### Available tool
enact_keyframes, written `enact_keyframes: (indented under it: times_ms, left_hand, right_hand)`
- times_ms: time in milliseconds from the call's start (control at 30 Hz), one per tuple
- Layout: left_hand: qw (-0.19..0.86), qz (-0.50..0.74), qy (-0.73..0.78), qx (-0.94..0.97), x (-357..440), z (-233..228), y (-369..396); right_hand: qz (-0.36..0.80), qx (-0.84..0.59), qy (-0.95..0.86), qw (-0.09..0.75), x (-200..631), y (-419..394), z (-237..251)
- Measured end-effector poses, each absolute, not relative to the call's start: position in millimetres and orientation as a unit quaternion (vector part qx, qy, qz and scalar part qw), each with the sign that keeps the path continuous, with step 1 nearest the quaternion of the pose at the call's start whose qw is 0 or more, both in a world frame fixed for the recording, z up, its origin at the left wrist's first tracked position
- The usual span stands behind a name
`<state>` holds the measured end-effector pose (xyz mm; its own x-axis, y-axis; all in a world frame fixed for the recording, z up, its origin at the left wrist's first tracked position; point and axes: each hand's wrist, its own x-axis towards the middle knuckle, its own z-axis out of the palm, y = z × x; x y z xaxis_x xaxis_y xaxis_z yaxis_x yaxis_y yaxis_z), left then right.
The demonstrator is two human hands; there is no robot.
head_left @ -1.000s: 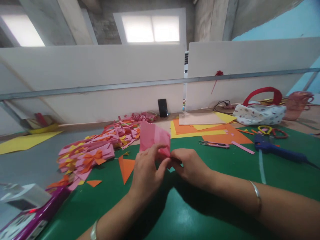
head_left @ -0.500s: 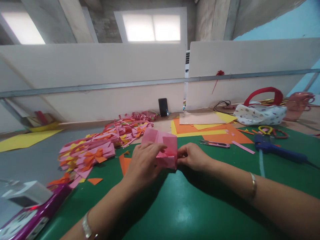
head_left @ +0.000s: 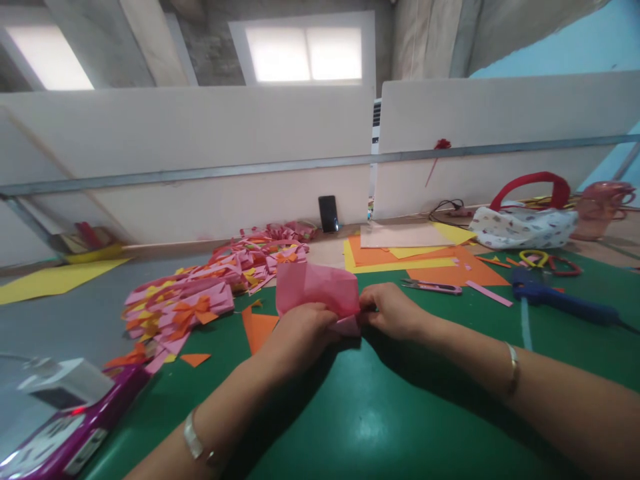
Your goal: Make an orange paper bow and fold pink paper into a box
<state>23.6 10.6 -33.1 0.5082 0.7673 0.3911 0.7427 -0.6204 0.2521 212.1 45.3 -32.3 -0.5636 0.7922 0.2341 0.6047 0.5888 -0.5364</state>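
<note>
A folded pink paper piece (head_left: pixel 316 288) stands over the green mat (head_left: pixel 380 413) at the middle. My left hand (head_left: pixel 301 330) grips its near left side with the fingers curled around the lower fold. My right hand (head_left: pixel 393 311) pinches its right lower corner. Both wrists wear thin bracelets. The bottom of the paper is hidden behind my fingers.
A heap of pink paper pieces with orange bows (head_left: pixel 200 293) lies left. Orange triangles (head_left: pixel 257 328) lie beside my left hand. Orange and yellow sheets (head_left: pixel 400 260), a cutter (head_left: pixel 431 287), a blue glue gun (head_left: pixel 560 300), scissors (head_left: pixel 550 261), a patterned bag (head_left: pixel 525 223), a phone (head_left: pixel 329 213) against the partition, a purple device (head_left: pixel 65 420).
The pink paper was turned and refolded between my hands; it now sits lower with its top edge flatter. My left hand shifted down and closer over its near side.
</note>
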Motion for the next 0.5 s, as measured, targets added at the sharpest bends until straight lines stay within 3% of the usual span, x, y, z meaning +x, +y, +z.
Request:
enact_keyframes:
  times_ms: [500]
  left_hand:
    - [0.067, 0.184, 0.471, 0.860, 23.3, -26.1, 17.9]
  right_hand:
    - [0.198, -0.384, -0.880, 0.198, 214.2, 48.9, -25.8]
